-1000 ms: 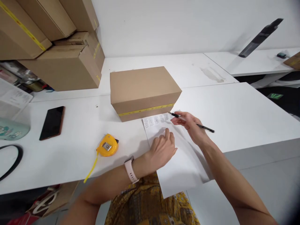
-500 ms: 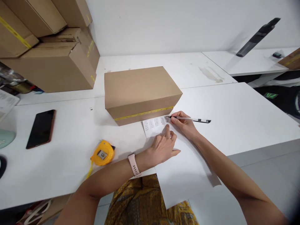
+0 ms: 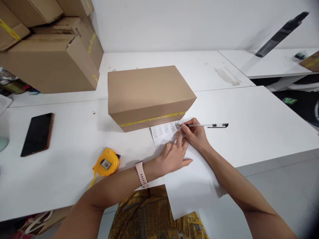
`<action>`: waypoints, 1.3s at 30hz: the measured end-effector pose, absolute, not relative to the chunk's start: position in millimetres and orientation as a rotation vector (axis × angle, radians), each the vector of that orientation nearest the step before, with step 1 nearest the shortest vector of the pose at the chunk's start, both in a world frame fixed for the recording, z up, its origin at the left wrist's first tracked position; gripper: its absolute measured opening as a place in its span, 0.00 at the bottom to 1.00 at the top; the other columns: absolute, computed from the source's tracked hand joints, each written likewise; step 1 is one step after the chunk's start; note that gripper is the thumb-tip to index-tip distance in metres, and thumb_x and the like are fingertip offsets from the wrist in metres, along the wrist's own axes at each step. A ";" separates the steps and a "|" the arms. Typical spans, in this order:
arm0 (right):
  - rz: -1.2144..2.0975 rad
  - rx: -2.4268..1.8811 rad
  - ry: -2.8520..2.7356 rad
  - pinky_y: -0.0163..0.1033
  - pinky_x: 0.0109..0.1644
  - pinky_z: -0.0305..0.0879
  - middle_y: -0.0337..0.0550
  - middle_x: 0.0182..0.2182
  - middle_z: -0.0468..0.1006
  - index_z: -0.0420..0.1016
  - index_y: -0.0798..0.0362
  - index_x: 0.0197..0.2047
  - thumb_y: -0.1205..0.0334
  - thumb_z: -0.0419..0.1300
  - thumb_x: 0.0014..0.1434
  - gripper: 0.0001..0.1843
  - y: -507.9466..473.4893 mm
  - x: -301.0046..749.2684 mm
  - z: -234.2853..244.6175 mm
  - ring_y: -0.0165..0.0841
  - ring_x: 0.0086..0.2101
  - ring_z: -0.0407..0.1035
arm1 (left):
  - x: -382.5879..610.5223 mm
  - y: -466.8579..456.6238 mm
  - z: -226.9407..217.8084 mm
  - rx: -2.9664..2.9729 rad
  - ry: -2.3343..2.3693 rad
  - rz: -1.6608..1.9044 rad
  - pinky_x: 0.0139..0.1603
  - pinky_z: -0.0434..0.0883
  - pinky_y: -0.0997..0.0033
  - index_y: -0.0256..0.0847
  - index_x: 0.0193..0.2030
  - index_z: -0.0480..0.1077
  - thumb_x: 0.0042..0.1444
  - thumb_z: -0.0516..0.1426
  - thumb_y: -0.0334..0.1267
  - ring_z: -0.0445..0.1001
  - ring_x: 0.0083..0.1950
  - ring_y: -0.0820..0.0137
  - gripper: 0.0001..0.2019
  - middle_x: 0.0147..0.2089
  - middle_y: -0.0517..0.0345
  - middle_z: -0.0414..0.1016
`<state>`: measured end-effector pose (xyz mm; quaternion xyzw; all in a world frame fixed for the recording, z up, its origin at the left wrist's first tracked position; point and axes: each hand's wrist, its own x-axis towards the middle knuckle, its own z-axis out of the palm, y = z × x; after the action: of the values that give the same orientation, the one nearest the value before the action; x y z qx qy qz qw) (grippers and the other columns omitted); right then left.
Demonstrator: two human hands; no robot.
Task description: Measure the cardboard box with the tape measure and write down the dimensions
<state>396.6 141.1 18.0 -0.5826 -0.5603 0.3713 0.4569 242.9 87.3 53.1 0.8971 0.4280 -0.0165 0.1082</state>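
A white sheet of paper (image 3: 193, 181) lies on the white table (image 3: 249, 116), its near end hanging over the edge. Rows of small handwriting fill its far end. My right hand (image 3: 195, 134) is closed on a pen (image 3: 208, 125), the tip touching the written rows. My left hand (image 3: 173, 156), with a pale watch on the wrist, rests flat on the paper with fingers spread. A closed brown cardboard box (image 3: 148, 94) with a yellow tape band stands just beyond the paper. A yellow tape measure (image 3: 106, 163) sits left of my left hand.
A black phone (image 3: 37, 133) lies at the left. Stacked cardboard boxes (image 3: 53, 54) fill the back left corner. A second table at the back right carries a dark long object (image 3: 281, 35). The table's front edge runs under my forearms.
My right hand has swung the pen down so its tip meets the written rows. The left hand stays on the paper. The view has shifted slightly.
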 end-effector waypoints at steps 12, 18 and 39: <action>0.847 -1.507 -1.514 0.36 0.26 0.54 0.33 0.20 0.65 0.63 0.49 0.29 0.52 0.59 0.62 0.14 142.4 396.6 21.3 0.28 0.22 0.57 | 244.6 88.5 53.7 2.635 1.240 -0.091 0.40 0.76 0.60 0.34 0.69 0.59 0.64 0.56 0.59 0.80 0.43 0.56 0.36 0.71 0.27 0.57; 0.863 -1.473 -1.522 0.36 0.26 0.54 0.33 0.21 0.64 0.64 0.49 0.30 0.51 0.60 0.62 0.15 142.0 396.2 20.1 0.28 0.22 0.57 | 244.2 88.5 55.4 2.677 1.242 -0.089 0.38 0.76 0.61 0.32 0.69 0.58 0.64 0.56 0.60 0.81 0.42 0.56 0.37 0.70 0.25 0.58; 0.850 -1.451 -1.510 0.35 0.24 0.52 0.32 0.19 0.64 0.63 0.49 0.29 0.56 0.60 0.61 0.12 142.8 396.4 20.4 0.27 0.21 0.57 | 244.7 87.7 51.9 2.767 1.269 -0.051 0.34 0.75 0.64 0.32 0.67 0.61 0.63 0.55 0.62 0.81 0.38 0.59 0.38 0.69 0.26 0.62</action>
<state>396.4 142.8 20.4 -0.5808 -0.6042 0.3403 0.4264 244.7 87.7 51.9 0.9078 0.4163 -0.0166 0.0484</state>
